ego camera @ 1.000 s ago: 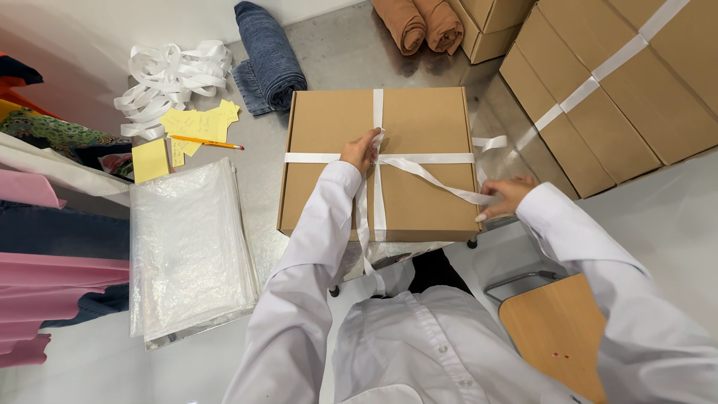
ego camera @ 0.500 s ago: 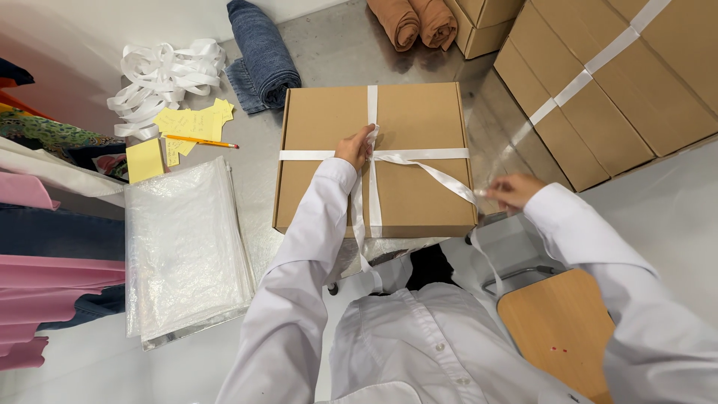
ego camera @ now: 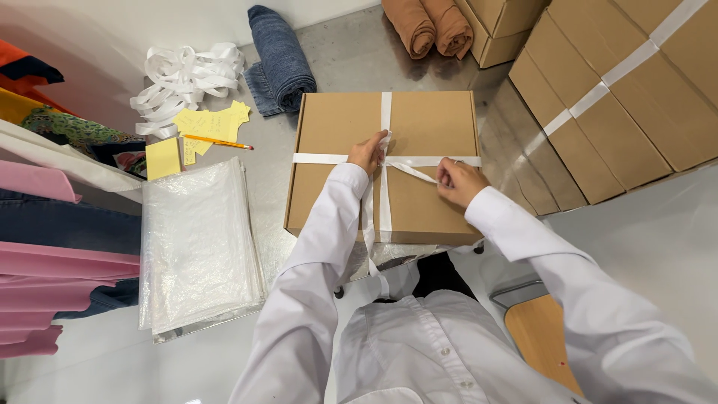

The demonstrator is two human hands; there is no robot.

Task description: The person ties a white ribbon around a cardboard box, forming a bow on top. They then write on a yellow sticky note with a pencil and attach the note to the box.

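Head cam: left hand (ego camera: 366, 153) pins ribbon (ego camera: 385, 161) crossing on box (ego camera: 419, 123); right hand (ego camera: 458, 182), at 3 o'clock, pinches ribbon tail.

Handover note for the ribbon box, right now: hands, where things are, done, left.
Left hand: pressing the white ribbon at the crossing on top of the cardboard box.
Right hand: pinching a loose ribbon tail just right of the crossing.
Box lies flat on the metal table, closed.
Done: ribbon wrapped both ways around the box.
Left: no finished knot or bow visible; one tail hangs off the near edge.
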